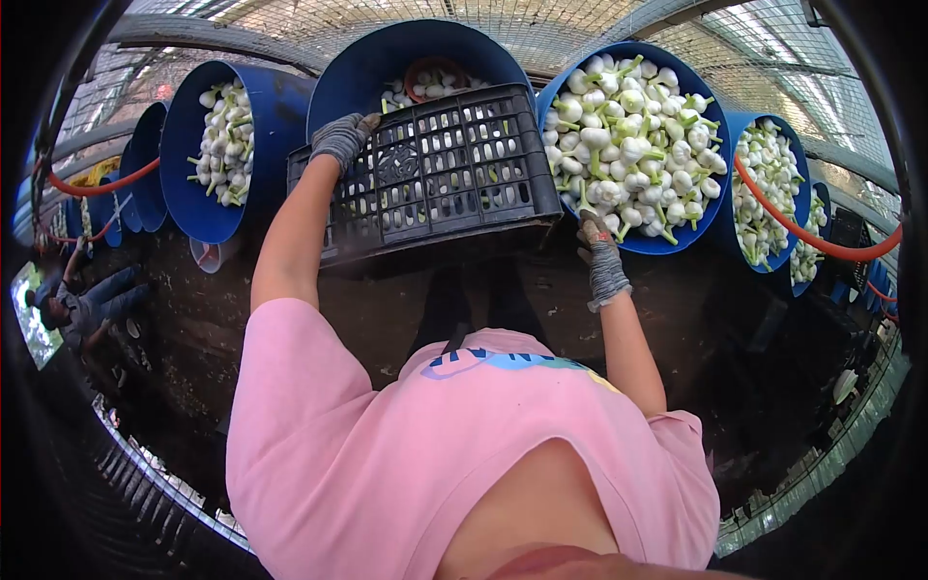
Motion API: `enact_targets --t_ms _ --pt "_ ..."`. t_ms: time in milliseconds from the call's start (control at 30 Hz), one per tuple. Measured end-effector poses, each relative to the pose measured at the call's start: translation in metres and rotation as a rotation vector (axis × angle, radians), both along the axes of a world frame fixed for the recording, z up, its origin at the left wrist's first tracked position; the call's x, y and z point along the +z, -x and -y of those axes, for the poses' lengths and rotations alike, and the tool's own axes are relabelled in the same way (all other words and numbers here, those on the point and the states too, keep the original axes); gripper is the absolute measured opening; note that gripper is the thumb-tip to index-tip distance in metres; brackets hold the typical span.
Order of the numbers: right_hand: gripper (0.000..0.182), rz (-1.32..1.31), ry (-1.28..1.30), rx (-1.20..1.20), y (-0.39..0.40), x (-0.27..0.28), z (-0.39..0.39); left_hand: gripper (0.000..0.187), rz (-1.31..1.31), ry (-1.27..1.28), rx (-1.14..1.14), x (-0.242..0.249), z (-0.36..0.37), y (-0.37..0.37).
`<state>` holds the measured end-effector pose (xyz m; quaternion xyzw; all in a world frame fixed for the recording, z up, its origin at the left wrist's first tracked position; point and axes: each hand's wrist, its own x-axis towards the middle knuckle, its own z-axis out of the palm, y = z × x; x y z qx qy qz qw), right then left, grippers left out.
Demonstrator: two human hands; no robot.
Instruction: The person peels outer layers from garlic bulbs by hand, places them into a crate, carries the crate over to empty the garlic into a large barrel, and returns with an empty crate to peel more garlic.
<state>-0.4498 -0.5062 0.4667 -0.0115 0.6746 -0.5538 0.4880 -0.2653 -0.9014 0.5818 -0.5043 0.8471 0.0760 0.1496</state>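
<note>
A black slotted plastic crate (440,169) is tilted over the mouth of the middle blue barrel (333,72), and white garlic bulbs show through its slots. My left hand (343,140), in a grey glove with brown fingertips, is closed over the crate's upper left edge. My right hand (601,259), gloved the same way, is apart from the crate's right corner. Its fingers are slightly bent, with thumb and fingers apart, just below the rim of a blue barrel full of garlic bulbs (633,145). Inside the middle barrel, a reddish-orange round container (435,75) is partly hidden behind the crate.
More blue barrels of garlic stand left (227,140) and right (768,193). A red hose (822,242) curves across the right side, and another red tube (106,187) runs at left. A person (82,309) is at far left. Wire mesh (580,34) rises behind.
</note>
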Motion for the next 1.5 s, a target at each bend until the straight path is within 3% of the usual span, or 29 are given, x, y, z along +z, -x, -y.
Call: enact_targets --t_ms 67,167,233,333,433,533,567,600,667,767,800,867,900,1000,1167,1267,1300,1500 --pt "0.051 0.106 0.069 -0.053 -0.014 -0.005 -0.005 0.055 -0.017 0.011 -0.042 -0.009 0.004 -0.005" --pt "0.051 0.289 0.179 -0.194 -0.033 0.006 -0.01 0.056 0.074 -0.062 -0.038 0.032 -0.042 -0.01" --pt "0.054 0.413 0.253 -0.334 -0.042 0.018 -0.009 0.056 0.085 0.01 -0.103 0.032 -0.069 -0.025" --pt "0.058 0.493 0.2 -0.33 -0.054 0.045 0.004 0.061 0.092 0.029 -0.125 0.023 -0.093 -0.051" --pt "0.054 0.307 0.284 -0.114 -0.058 0.003 -0.011 0.056 -0.016 0.092 -0.154 0.05 -0.099 -0.064" --pt "0.051 0.041 0.325 0.043 -0.063 0.118 0.007 0.054 -0.11 0.158 -0.113 0.127 -0.092 -0.058" --pt "0.048 -0.073 0.321 0.046 -0.068 0.109 0.002 0.053 -0.187 0.193 -0.151 0.142 -0.09 -0.063" --pt "0.047 0.004 0.279 0.061 -0.069 0.103 0.004 0.055 -0.162 0.15 -0.125 0.142 -0.084 -0.063" --pt "0.046 0.171 0.187 0.093 -0.078 0.089 0.003 0.057 -0.103 0.112 -0.257 0.084 -0.07 -0.064" --pt "0.044 0.12 0.089 0.046 -0.086 -0.012 -0.018 0.06 0.104 -0.064 -0.233 0.044 -0.075 -0.061" --pt "0.045 0.122 0.093 0.037 -0.089 -0.026 -0.023 0.06 -0.04 0.214 -0.398 0.019 -0.073 -0.074" --pt "0.045 0.269 0.111 -0.003 -0.096 0.028 -0.024 0.06 0.055 -0.167 -0.153 0.053 -0.083 -0.067" --pt "0.045 0.329 0.131 -0.013 -0.1 0.067 -0.012 0.059 -0.029 -0.112 -0.163 0.046 -0.081 -0.078" --pt "0.043 0.162 0.146 0.033 -0.102 0.05 0.007 0.058 -0.035 -0.07 -0.132 0.064 -0.069 -0.105" --pt "0.051 0.272 0.38 0.168 -0.131 0.094 0.087 0.05 -0.125 0.193 -0.094 0.11 -0.044 -0.184" --pt "0.053 0.262 0.378 0.227 -0.153 0.108 0.141 0.056 -0.137 0.316 -0.112 0.11 -0.007 -0.229" --pt "0.05 0.24 0.197 0.271 -0.146 0.085 0.152 0.056 -0.151 0.336 -0.109 0.106 0.004 -0.241" --pt "0.029 -0.087 0.151 0.323 -0.095 -0.002 0.222 0.047 -0.266 0.519 -0.074 0.095 0.035 -0.256"
